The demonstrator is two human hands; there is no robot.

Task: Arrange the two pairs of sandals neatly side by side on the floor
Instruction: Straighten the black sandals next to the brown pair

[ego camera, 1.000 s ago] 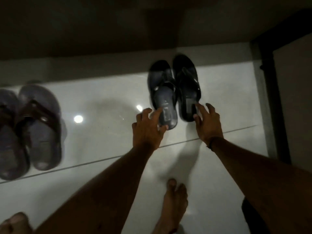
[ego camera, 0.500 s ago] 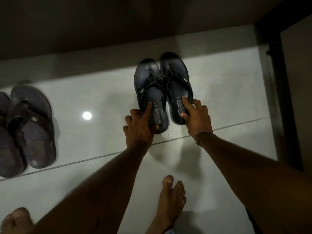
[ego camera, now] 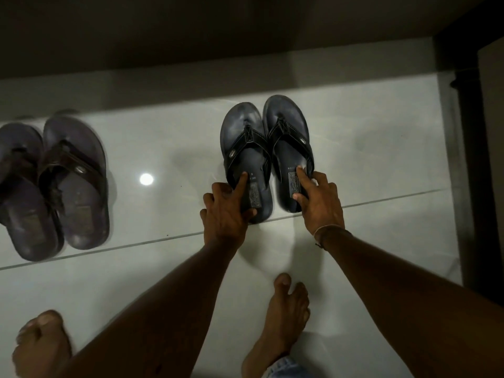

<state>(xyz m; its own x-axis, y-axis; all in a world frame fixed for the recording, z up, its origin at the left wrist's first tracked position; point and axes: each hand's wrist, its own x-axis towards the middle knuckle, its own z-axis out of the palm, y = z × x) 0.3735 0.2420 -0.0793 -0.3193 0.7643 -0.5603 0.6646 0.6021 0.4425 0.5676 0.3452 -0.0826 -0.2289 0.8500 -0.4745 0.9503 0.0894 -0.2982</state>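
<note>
Two black sandals lie side by side on the white tiled floor, toes toward the wall. My left hand grips the heel of the left black sandal, forefinger on its footbed. My right hand grips the heel of the right black sandal the same way. The two touch along their inner edges. A second pair, brown-strapped sandals, rests at the far left, partly overlapping, its left one cut by the frame edge.
A dark wall with a pale skirting runs behind the sandals. A dark door frame stands at the right. My bare feet are on the floor below my arms. A lamp reflection glints between the pairs.
The black pair came down from a tilted, lifted position and now lies flat on the floor. My fingers closed onto both heels. The brown pair stayed put.
</note>
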